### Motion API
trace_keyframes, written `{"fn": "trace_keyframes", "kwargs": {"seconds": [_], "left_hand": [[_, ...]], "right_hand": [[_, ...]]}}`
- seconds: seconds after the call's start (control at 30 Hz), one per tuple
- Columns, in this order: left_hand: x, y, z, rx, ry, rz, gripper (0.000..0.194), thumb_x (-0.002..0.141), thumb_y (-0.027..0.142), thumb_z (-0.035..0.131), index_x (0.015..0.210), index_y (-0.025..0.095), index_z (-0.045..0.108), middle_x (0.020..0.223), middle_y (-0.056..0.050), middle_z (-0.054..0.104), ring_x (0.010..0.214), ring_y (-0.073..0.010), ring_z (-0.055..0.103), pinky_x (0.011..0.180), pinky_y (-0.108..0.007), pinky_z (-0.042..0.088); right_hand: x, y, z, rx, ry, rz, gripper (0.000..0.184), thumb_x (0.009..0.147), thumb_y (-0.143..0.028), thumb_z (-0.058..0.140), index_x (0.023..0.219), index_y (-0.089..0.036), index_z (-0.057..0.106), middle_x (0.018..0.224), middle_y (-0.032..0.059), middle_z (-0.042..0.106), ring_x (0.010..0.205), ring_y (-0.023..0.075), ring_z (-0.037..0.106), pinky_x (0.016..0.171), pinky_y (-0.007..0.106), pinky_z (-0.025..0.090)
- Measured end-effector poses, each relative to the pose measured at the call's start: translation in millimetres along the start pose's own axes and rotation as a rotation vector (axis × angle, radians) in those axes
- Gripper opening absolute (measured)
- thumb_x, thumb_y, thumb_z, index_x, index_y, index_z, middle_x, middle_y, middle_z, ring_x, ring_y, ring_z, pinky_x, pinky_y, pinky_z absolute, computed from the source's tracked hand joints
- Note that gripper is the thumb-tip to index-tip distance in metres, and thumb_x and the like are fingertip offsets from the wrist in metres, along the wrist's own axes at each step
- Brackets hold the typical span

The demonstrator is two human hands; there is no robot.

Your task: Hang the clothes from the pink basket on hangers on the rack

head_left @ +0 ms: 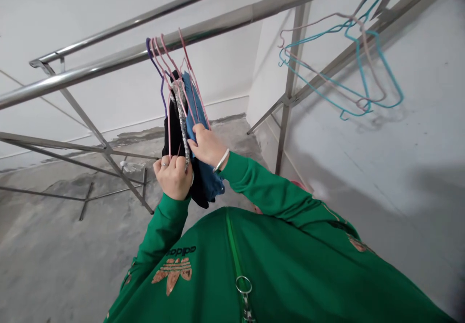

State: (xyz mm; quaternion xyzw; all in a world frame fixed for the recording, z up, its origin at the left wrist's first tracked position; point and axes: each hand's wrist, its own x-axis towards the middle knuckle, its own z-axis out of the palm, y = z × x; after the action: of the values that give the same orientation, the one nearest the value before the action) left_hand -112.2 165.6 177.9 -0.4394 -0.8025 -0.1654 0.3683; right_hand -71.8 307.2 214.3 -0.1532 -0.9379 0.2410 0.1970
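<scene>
My left hand (174, 176), with a ring on one finger, is closed round the lower end of a pink clothes hanger (169, 134), beside a grey-and-white patterned garment (180, 110). Just to its right, my right hand (209, 146) has its fingers bent on the lower part of a pink hanger, against a blue denim garment (212, 180). Its fingertips are partly hidden. A black garment (173, 129) hangs behind my left hand. The hooks of several pink hangers and a purple hanger (162, 93) sit on the metal rail (119, 59).
A second thin bar (152, 10) runs behind the rail. Blue and pink hangers (358, 71) hang at the right, near the white wall. Crossed metal legs (105, 146) stand on the grey concrete floor (54, 245) at the left, and another leg (283, 134) stands right of the clothes.
</scene>
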Motion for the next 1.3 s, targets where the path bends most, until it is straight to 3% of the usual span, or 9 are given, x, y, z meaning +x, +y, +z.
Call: {"fn": "trace_keyframes", "kwargs": {"seconds": [0.2,0.47,0.57,0.7,0.83,1.0,1.1,1.17,1.3], "left_hand": [[3,3,0.9,-0.006,-0.043,-0.024,0.023,0.084,0.024,0.052,0.062,0.02,0.051,0.063,-0.006,0.055,0.075,-0.0229,0.047,0.074,-0.038,0.028],[16,13,14.5,-0.01,-0.053,0.012,0.023,0.085,0.026,0.051,0.063,0.02,0.055,0.064,-0.007,0.057,0.074,-0.0236,0.049,0.073,-0.038,0.029],[20,15,16.5,-0.061,-0.091,-0.04,0.021,0.086,0.026,0.048,0.075,0.017,0.063,0.066,-0.009,0.061,0.075,-0.0245,0.051,0.075,-0.038,0.03],[29,18,13.5,-0.135,-0.108,-0.067,0.041,0.085,0.024,0.044,0.122,0.013,0.058,0.073,-0.009,0.066,0.071,-0.0215,0.052,0.075,-0.036,0.031],[38,19,7.4,-0.161,-0.112,-0.003,0.051,0.084,0.02,0.041,0.134,0.016,0.05,0.066,-0.004,0.065,0.065,-0.0185,0.052,0.074,-0.033,0.033],[41,16,-1.1,-0.236,-0.039,-0.045,0.058,0.082,0.024,0.046,0.139,0.015,0.042,0.087,-0.007,0.069,0.068,-0.018,0.058,0.08,-0.035,0.038],[29,13,-1.2,-0.22,0.083,-0.137,0.061,0.082,0.028,0.05,0.139,0.011,0.039,0.102,-0.013,0.068,0.084,-0.0227,0.063,0.091,-0.042,0.039],[13,12,2.1,-0.178,0.192,-0.175,0.051,0.082,0.03,0.053,0.13,0.012,0.049,0.101,-0.014,0.067,0.1,-0.0276,0.061,0.101,-0.051,0.032],[-28,11,12.1,-0.148,0.277,-0.064,0.021,0.081,0.025,0.059,0.1,0.02,0.067,0.078,-0.009,0.066,0.115,-0.0315,0.053,0.106,-0.062,0.021]], "right_hand": [[-26,12,-16,-0.305,-0.067,0.061,0.04,0.099,-0.04,0.03,0.1,-0.012,0.058,0.089,0.0164,0.07,0.086,0.0276,0.066,0.071,0.033,0.043],[-63,13,-17,-0.398,-0.153,-0.064,0.048,0.1,-0.036,0.024,0.091,-0.011,0.064,0.081,0.0147,0.07,0.075,0.0223,0.065,0.059,0.028,0.026],[-83,25,-6,-0.347,-0.172,-0.096,0.049,0.099,-0.038,0.026,0.084,-0.011,0.065,0.08,0.0135,0.07,0.071,0.0193,0.063,0.056,0.029,0.02],[-104,54,16,-0.189,-0.187,-0.068,0.04,0.095,-0.032,0.036,0.071,-0.013,0.061,0.074,0.0101,0.067,0.066,0.015,0.057,0.056,0.029,0.02],[-117,85,50,0.29,-0.172,0.026,0.027,0.078,-0.019,0.049,0.051,-0.016,0.044,0.059,0.0025,0.053,0.054,0.0091,0.042,0.057,0.025,0.027],[-121,136,67,0.737,0.184,0.38,0.033,0.075,-0.034,0.047,0.049,-0.021,0.034,0.05,-0.0042,0.035,0.05,0.0077,0.033,0.051,0.023,0.028],[-116,174,49,0.893,0.522,0.568,0.034,0.074,-0.04,0.052,0.053,-0.024,0.03,0.049,-0.0058,0.027,0.049,0.0084,0.026,0.048,0.025,0.025],[-114,195,32,1.018,0.732,0.644,0.037,0.069,-0.039,0.056,0.054,-0.025,0.025,0.049,-0.0062,0.022,0.049,0.0094,0.024,0.047,0.026,0.025],[-126,215,2,1.122,0.93,0.663,0.04,0.061,-0.038,0.06,0.055,-0.025,0.023,0.05,-0.006,0.02,0.049,0.0103,0.023,0.048,0.027,0.028]]}}
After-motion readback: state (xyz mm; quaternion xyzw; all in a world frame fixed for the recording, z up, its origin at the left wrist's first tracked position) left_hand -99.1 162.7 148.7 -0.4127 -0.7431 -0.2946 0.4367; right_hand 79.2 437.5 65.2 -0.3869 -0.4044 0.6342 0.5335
